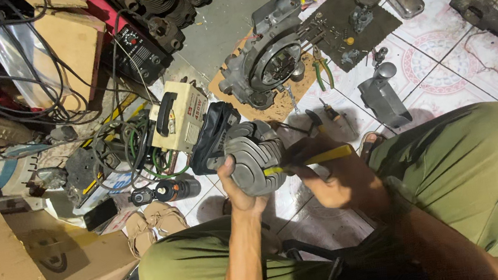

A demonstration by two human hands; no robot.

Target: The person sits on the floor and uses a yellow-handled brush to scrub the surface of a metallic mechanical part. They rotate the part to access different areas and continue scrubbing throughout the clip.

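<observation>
So I'm gripping the finned engine cylinder mid-frame with my left hand to keep it steady, while my right hand is closing around the yellow-handled tool poking at its fins, above the tiled floor.

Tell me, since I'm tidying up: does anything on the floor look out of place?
Yes. Small bolts and parts lie loose across the dark mat, and pliers lie on the tiles beside the engine case.
</observation>
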